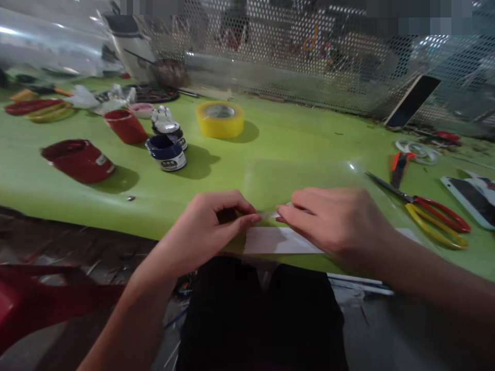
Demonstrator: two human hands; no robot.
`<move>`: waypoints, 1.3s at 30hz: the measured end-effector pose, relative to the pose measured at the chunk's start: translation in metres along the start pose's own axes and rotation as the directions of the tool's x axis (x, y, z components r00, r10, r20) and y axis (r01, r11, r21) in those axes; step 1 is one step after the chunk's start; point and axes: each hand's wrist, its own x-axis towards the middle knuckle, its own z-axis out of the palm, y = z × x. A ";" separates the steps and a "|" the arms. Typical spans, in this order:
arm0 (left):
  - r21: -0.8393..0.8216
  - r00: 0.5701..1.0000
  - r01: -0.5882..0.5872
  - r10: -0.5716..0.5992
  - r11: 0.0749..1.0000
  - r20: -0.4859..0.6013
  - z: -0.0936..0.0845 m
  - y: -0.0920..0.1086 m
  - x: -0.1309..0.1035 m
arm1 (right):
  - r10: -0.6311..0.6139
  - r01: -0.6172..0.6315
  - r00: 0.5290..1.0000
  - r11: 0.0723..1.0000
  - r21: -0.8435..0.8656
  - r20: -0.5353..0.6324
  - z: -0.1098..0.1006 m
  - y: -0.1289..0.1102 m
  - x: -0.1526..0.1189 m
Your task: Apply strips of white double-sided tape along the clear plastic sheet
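Observation:
Between my two hands, just above the front edge of the green table, runs a thin pale strip (268, 214). My left hand (211, 224) pinches its left end between thumb and forefinger. Fingers curled, my right hand (334, 219) grips the strip on the other side and hides most of that end. What the strip is made of I cannot tell. Under the hands lies a flat white paper strip (280, 241), partly covered by the right hand and forearm. A clear sheet (301, 175) seems to lie on the table behind the hands.
Scissors (413, 199), a utility knife (400, 167) and a phone-like device (469, 198) lie right. A yellow tape roll (220, 126) sits behind. Open pots, including a dark red one (79, 162) and a blue one (166, 154), stand left. A perforated panel (290, 56) borders the back.

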 end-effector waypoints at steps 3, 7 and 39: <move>0.059 1.000 -0.017 0.017 0.998 0.007 0.003 0.001 0.000 | -0.001 -0.001 0.998 1.000 -0.030 -0.060 0.003 -0.006 -0.004; 0.145 0.999 -0.011 0.007 0.989 0.033 0.004 0.001 0.001 | 0.079 -0.068 0.990 0.993 0.097 -0.120 0.016 -0.012 -0.006; 0.321 0.967 -0.193 0.235 0.927 -0.100 0.000 -0.009 -0.028 | 0.091 0.002 0.955 0.949 0.315 -0.282 0.033 -0.016 0.007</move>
